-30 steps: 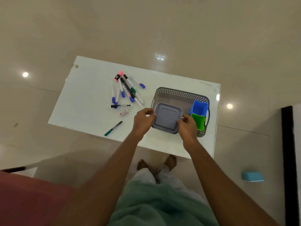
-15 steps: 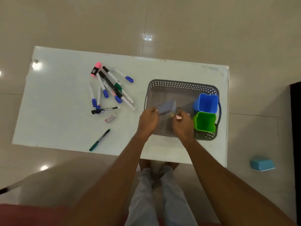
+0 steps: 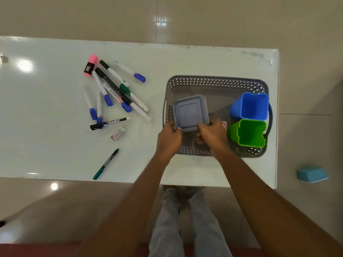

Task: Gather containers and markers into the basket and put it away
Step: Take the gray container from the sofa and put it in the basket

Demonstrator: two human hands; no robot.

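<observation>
A grey perforated basket stands on the right part of the white table. Inside it, at the right, stand a blue container and a green container. A grey lidded square container sits in the basket's left half. My left hand grips its near left corner and my right hand grips its near right corner. A pink edge shows just past my right hand. Several markers lie in a heap at the table's left, with a green pen nearer me.
A small white eraser lies below the marker heap. A pink highlighter tops the heap. A light blue object sits on the tiled floor to the right of the table. My legs show beneath the table's near edge.
The grey lidded container went from above the basket's near left corner, tilted on edge, to lying flat inside the basket. Both hands followed it down. The camera moved closer.
</observation>
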